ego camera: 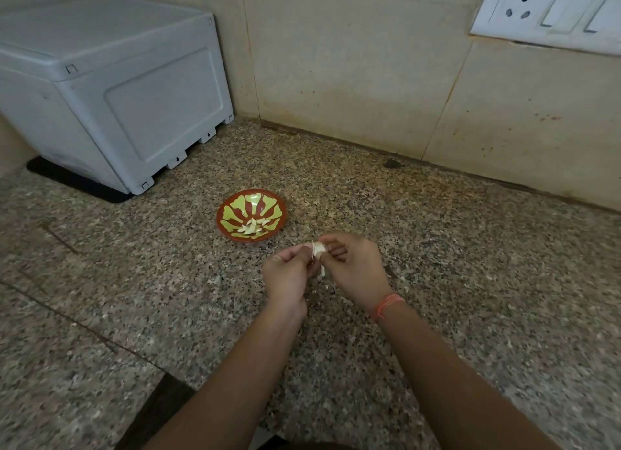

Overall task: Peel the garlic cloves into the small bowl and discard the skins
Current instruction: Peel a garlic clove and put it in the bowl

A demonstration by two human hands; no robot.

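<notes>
Bench (437, 281): speckled stone; I work just above it.
Small bowl (222, 214): just beyond my hands, with peeled cloves (250, 228) lying inside.
Left grip (285, 275): fingers curled, pinching the clove's left end to steady it.
Right grip (353, 268): thumb and fingertips pinching the right end (this one should do the stripping).
Garlic clove (318, 248): held between my 2 grips, over the bench, not the bowl.
Skin (322, 271): 1 loose strip hangs below; I'd pull lengthwise and keep it away from the bowl.
</notes>
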